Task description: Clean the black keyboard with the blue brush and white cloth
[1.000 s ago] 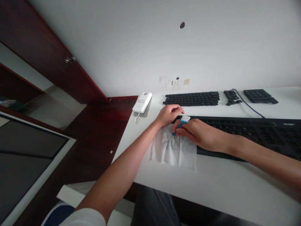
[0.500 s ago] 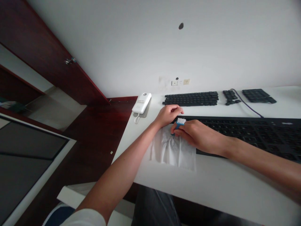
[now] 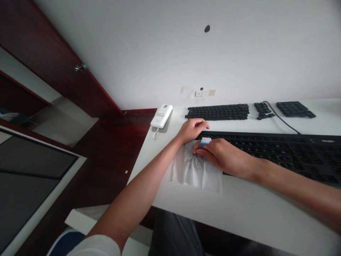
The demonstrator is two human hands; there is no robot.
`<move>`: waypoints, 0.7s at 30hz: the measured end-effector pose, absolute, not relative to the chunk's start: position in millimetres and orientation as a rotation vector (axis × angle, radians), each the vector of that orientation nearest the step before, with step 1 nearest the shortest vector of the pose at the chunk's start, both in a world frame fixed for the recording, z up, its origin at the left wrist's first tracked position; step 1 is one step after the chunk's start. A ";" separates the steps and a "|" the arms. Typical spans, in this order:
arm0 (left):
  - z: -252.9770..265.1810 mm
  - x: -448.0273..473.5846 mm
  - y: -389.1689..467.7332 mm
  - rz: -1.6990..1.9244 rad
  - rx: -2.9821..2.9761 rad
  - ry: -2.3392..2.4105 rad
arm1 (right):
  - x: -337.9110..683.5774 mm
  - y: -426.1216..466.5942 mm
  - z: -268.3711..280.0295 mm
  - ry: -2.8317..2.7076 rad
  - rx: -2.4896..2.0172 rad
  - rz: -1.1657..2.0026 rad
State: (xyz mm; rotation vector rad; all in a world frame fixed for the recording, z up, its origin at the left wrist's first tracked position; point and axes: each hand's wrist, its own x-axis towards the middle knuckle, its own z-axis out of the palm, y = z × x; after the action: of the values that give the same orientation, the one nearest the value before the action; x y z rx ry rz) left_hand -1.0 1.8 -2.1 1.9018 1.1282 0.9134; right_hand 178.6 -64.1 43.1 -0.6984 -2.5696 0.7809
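The left hand [image 3: 192, 130] curls inward while the right hand [image 3: 224, 155] pinches.

On the flat white bench [image 3: 247, 206], a long black plastic keyboard [image 3: 293, 153] is laid before three black plastic key blocks [image 3: 218, 111]. Left of these, a rounded white plastic device [image 3: 161, 116] is placed. By the keyboard's left end, a thin white cloth [image 3: 204, 175] is spread; above it, a blue plastic brush [image 3: 204, 143] is held in the right hand [image 3: 225, 155].
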 end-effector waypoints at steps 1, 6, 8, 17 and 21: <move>-2.2 -1.1 1.7 0.913 1.903 1.131 | 178.6 -64.2 43.5 -2.569 -0.696 0.772; -2.2 -2.0 2.6 0.921 1.926 1.109 | 178.4 -67.1 44.1 -2.609 -0.718 0.754; -2.3 -2.2 2.9 0.937 1.926 1.082 | 178.3 -67.7 41.9 -2.615 -0.723 0.759; -1.4 -2.1 1.7 0.940 1.927 1.096 | 176.9 -69.2 39.6 -2.599 -0.737 0.723; -0.5 -1.5 1.2 0.935 1.910 1.106 | 176.4 -69.0 39.1 -2.569 -0.750 0.707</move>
State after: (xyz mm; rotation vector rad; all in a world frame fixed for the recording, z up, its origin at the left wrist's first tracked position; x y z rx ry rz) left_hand -1.5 1.2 -0.5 1.9096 1.1055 0.9355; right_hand 176.4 -69.0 39.1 -0.7497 -2.5690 0.7068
